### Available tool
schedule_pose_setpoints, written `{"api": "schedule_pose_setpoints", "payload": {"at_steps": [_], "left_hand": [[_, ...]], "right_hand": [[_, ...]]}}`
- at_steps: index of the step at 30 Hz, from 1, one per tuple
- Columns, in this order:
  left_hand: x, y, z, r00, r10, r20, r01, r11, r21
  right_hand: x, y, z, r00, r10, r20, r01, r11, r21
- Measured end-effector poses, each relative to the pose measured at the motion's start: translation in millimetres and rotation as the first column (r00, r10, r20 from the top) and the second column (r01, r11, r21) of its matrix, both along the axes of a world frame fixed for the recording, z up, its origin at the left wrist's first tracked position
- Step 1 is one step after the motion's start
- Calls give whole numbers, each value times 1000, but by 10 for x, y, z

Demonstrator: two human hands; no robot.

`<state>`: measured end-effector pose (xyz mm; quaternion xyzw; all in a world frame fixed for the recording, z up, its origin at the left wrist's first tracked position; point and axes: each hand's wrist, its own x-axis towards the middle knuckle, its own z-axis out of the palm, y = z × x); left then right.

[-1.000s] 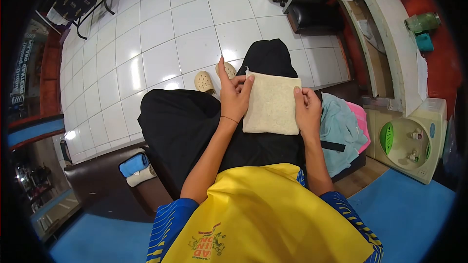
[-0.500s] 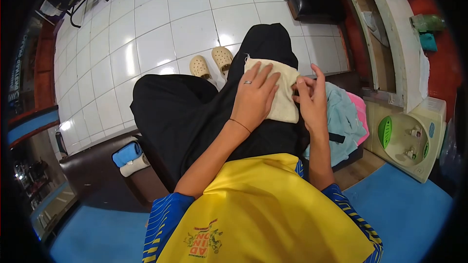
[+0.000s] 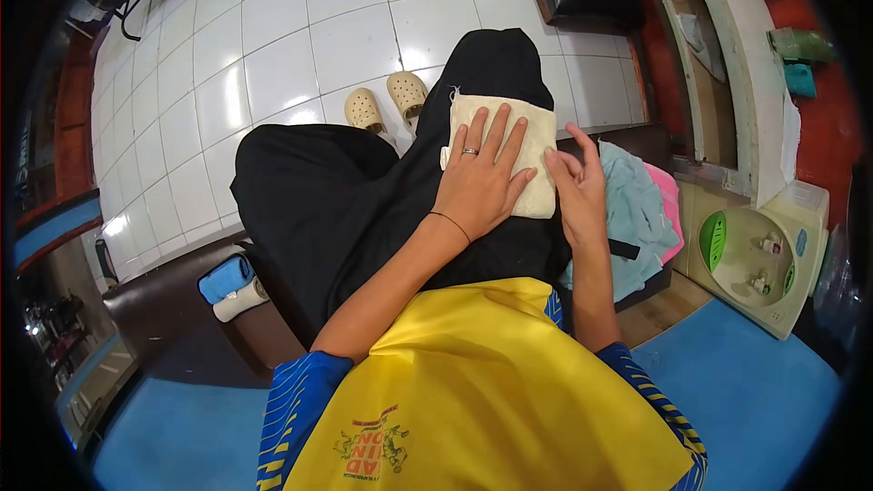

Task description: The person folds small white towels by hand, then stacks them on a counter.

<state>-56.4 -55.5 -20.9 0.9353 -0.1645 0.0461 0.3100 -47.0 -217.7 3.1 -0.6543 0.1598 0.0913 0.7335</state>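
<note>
A folded cream cloth (image 3: 536,191) lies over my black-clad thigh, with a loose thread at its far left corner and a small white tag at its left edge. My left hand (image 3: 482,173) rests flat on top of it with the fingers spread. At the right edge of the cloth is my right hand (image 3: 582,191). Its thumb and a curled finger meet at that edge, while the index finger sticks out free. The underside of the cloth is hidden.
To my right a light blue cloth (image 3: 618,218) lies over a pink one (image 3: 667,200). Rolled blue (image 3: 225,280) and cream (image 3: 241,301) cloths sit on the brown seat at left. Beige clogs (image 3: 406,95) stand on the tiled floor. A cream basin-like unit (image 3: 750,255) is at right.
My left hand has flattened and its fingers have spread over the cloth. The white tag at the left edge now shows. My right hand stays at the right edge, its thumb now against it.
</note>
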Motion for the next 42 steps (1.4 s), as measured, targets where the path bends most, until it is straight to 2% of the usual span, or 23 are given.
{"api": "schedule_pose_setpoints", "payload": {"at_steps": [1, 3, 4, 6, 10, 12, 13, 14, 16, 17, 18, 20, 21, 23, 24, 26, 31, 36, 38, 41, 42], "left_hand": [[-1, -7, 0, 1000, 2, 3, -2, 1000, 1], [-11, -6, 1, 1000, 7, 7, -7, 1000, 1], [-14, -1, -3, 1000, 5, 10, -5, 1000, 3], [-4, 0, -6, 1000, 5, -4, -5, 1000, -1], [-10, -9, -14, 999, 14, -29, -15, 1000, -20], [-5, -11, 1, 1000, 7, -9, -7, 1000, 11], [-2, -17, 0, 1000, 6, -9, -5, 1000, 7], [1, -19, -3, 1000, 9, -9, -9, 1000, 19], [-4, -37, -8, 1000, 8, -14, -8, 1000, 24], [2, -38, -8, 1000, 9, -14, -8, 1000, 30], [6, -39, -9, 1000, 11, -12, -10, 999, 37], [5, -41, -18, 1000, 22, -14, -21, 998, 53], [12, -37, -27, 999, 22, -23, -21, 998, 58], [16, -36, -37, 999, 26, -32, -24, 998, 63], [13, -37, -38, 999, 28, -24, -26, 997, 68], [8, -30, -43, 999, 33, -16, -32, 997, 72], [5, -44, -43, 999, 40, -37, -37, 997, 72], [-9, -48, -66, 998, 61, 21, -62, 997, 48], [4, -41, -72, 998, 69, 7, -69, 996, 55], [-10, -12, -19, 999, 31, -10, -30, 998, 50], [-26, 7, 2, 999, 32, -7, -31, 998, 50]], "right_hand": [[42, -9, -34, 1000, 2, 3, -2, 1000, 1], [103, -31, -91, 994, -18, -112, 7, 995, -96], [105, -26, -111, 994, -20, -109, 10, 996, -93], [122, -19, -123, 992, -126, -21, 126, 992, 4], [104, -22, 23, 976, -215, -20, 215, 976, 15], [62, -180, 124, 965, 105, -242, -122, 991, -55], [29, -248, 132, 944, 184, -275, -212, 975, -74], [-8, -273, 188, 944, 181, -277, -210, 975, -79], [-74, -319, 336, 859, 402, -316, -432, 902, -26], [-83, -361, 352, 825, 476, -306, -480, 875, 68], [-98, -382, 344, 824, 475, -308, -480, 875, 66], [-142, -405, 277, 833, 517, -199, -490, 855, 170], [-174, -410, 240, 830, 520, -203, -493, 853, 172], [-223, -418, 163, 855, 475, -209, -396, 858, 329], [-241, -425, 135, 853, 478, -210, -399, 856, 329], [-261, -443, 105, 839, 473, -269, -447, 881, 156], [-228, -488, 234, 820, 490, -295, -505, 863, 30], [-219, -543, 246, 847, 454, -277, -499, 859, -119], [-219, -594, 295, 886, 330, -326, -446, 802, -399], [-179, -583, 296, 974, 195, -115, -226, 813, -537], [-155, -561, 315, 985, 160, -66, -167, 775, -610]]}}
